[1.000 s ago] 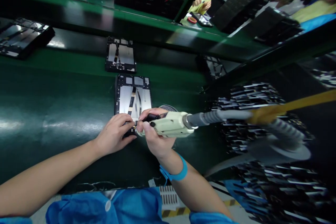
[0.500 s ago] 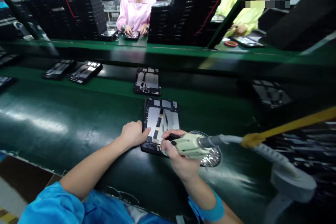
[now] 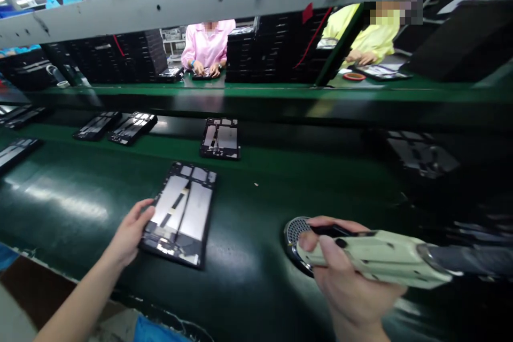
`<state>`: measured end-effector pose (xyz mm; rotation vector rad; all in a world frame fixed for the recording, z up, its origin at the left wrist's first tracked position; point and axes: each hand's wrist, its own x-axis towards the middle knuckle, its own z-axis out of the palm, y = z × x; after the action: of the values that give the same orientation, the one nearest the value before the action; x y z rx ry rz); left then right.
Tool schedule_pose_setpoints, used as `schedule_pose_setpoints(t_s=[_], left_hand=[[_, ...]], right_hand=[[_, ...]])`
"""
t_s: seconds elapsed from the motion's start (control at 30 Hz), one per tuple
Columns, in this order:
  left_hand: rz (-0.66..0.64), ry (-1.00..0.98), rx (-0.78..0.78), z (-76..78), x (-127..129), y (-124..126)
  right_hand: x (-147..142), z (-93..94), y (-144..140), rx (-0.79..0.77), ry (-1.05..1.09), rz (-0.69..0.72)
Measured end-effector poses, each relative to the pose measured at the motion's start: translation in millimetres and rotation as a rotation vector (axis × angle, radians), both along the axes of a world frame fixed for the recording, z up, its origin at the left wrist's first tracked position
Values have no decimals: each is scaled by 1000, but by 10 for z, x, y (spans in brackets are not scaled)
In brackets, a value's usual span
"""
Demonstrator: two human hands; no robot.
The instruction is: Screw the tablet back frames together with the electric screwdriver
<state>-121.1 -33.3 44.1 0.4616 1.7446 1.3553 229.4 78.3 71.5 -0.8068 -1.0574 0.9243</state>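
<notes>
My left hand grips the left edge of an opened tablet, thumb on top and fingers at its side. Its inside faces up, showing silver panels, a dark diagonal ribbon strip and a black frame. My right hand is wrapped around a pale-green electric screwdriver with a thick grey cable. The tool's tip is hidden by my fingers. It is over a round metal dish with a perforated top, to the right of the tablet.
More opened tablets lie beyond, one straight ahead and several at the left. A dark tablet-like unit is at the right. A raised green shelf runs across, with stacked black trays behind. Two co-workers, in pink and yellow, sit opposite.
The tablet has moved left and turned, with my left hand on it. My right hand and the screwdriver have left the tablet for the dish. The view has tilted upward.
</notes>
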Motion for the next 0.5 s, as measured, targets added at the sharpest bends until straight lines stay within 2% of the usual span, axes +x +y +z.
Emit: schedule_pose_setpoints(t_s=[0.03,0.1,0.2,0.27,0.33,0.4,0.5], left_hand=[[46,8,17,27,-204,53],[156,26,71,55,-593,331],[192,62,107,50,-1043,1068],[199,97,95,43,-1239,1612],[197,163,75,55,-1392,2049],[215,270,50,93,-1556,2294],[305,481,-1,190,-1878,2310]], right_hand=[[13,-14,9,-4,-3,2],[36,-56,28,-26,-20,9],[61,-142,66,-78,-81,7],[74,-192,99,-105,-128,-1],[87,-222,134,-125,-161,-26],[103,-227,161,-148,-176,-65],[129,-195,176,-191,-184,-118]])
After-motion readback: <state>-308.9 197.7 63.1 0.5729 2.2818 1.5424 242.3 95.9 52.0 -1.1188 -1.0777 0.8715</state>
